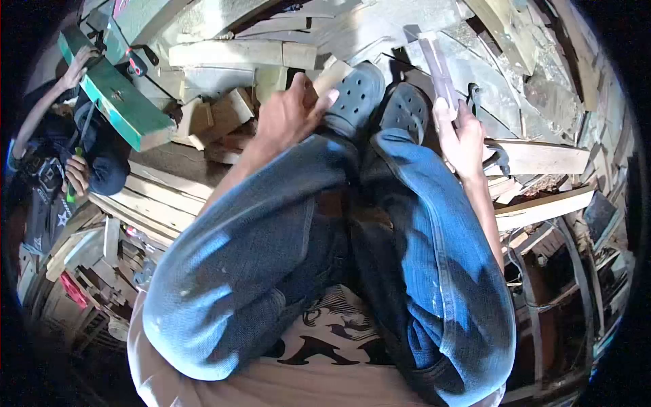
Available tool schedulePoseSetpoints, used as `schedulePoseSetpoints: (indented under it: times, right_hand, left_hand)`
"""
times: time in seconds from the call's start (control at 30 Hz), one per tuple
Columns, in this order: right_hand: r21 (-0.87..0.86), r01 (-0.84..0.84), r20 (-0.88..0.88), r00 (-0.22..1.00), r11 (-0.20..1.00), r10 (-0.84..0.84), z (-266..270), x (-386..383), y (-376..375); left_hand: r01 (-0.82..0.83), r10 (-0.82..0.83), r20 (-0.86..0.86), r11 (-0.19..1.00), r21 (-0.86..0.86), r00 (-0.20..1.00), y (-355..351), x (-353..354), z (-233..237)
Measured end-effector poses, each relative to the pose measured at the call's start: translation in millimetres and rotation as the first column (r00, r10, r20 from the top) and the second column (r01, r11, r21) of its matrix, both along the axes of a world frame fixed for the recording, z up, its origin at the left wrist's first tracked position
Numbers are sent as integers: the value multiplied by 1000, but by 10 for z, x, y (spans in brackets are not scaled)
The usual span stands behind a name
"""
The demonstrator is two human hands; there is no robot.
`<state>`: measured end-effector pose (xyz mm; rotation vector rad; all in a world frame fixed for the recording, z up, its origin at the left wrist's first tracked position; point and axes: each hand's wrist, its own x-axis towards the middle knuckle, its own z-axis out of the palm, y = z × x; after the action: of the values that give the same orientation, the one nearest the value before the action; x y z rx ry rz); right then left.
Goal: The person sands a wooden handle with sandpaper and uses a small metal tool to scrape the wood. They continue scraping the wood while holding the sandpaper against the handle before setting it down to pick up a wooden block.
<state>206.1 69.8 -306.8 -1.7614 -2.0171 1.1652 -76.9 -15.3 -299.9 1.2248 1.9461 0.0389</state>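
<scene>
My left hand [288, 112] is closed round a short pale wood block [332, 76], which sticks out past my fingers beside the left clog [357, 98]. On the other side of my shoes, my right hand [462, 139] grips a long, narrow greyish piece [437, 64] near its lower end; the piece points up and away from me. Whether it is a tool or a strip of wood is unclear. The right clog [405, 110] lies between it and the left clog.
At the left a co-worker's hand [80, 64] rests on a green box-shaped beam [122, 98]; their other hand [76, 173] holds a green-handled tool. Wood offcuts [227, 112] lie near my left arm, planks [542, 207] at the right. A dark clamp-like object [500, 159] is beside my right wrist.
</scene>
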Motion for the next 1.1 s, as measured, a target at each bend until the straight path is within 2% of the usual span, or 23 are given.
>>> schedulePoseSetpoints:
  times: [0.1,0.17,0.2,0.23,0.33,0.4,0.5,0.53,0.57,0.63,0.67,0.7,0.73,0.77,0.83,0.9,0.97,1.1]
  right_hand:
    - [-57,23,33,999,998,-21,84,29,-58]
    - [-40,-22,47,999,999,24,51,31,-78]
    - [-29,-44,14,999,999,44,61,25,-111]
    - [-57,-44,-18,999,997,43,63,-20,-133]
    - [-100,-119,37,992,988,123,135,-121,-128]
    - [-51,-192,68,978,980,195,106,-184,-95]
    - [-34,-202,48,978,979,204,10,-270,-36]
    - [-123,-174,43,983,977,180,23,-278,-9]
    - [-136,-178,41,982,975,185,34,-314,15]
    - [-120,-202,43,977,972,208,7,-369,54]
    - [12,-260,34,965,966,259,-82,-402,48]
    - [51,-256,17,967,965,255,-120,-429,27]
    - [90,-274,26,962,957,273,-169,-457,25]
    - [135,-290,40,957,948,287,-207,-498,19]
    - [247,-350,207,930,904,303,-259,-577,-18]
    - [213,-353,195,929,911,314,-221,-672,34]
    - [138,-350,367,887,927,280,-208,-732,23]
    - [149,-348,385,883,926,270,-200,-764,33]
  left_hand:
    - [95,-89,-142,995,32,986,-53,-81,-75]
    - [79,-58,-195,992,100,979,-82,-124,-133]
    - [95,-78,-229,993,65,970,-87,-133,-167]
    - [86,-69,-229,994,65,971,-87,-127,-186]
    - [83,-56,-242,991,101,969,-98,-119,-247]
    - [73,-42,-224,988,133,974,-127,-135,-293]
    - [41,-15,-151,984,173,988,-118,-186,-333]
    - [57,-26,-182,985,164,983,-113,-194,-340]
    - [74,-41,-210,986,152,977,-104,-196,-352]
    - [69,-47,-140,986,154,989,-93,-225,-399]
    - [82,-55,-157,982,169,986,-91,-217,-360]
    - [95,-63,-174,979,179,983,-92,-204,-314]
    - [84,-65,-158,989,119,985,-61,-192,-289]
    - [92,-74,-153,989,114,986,-65,-194,-281]
    - [52,-32,-163,991,121,986,-71,-166,-291]
    - [56,-37,-154,991,123,987,-35,-160,-261]
    - [47,-45,-106,999,13,993,-45,-137,-232]
    - [74,-69,-158,997,30,985,-42,-125,-235]
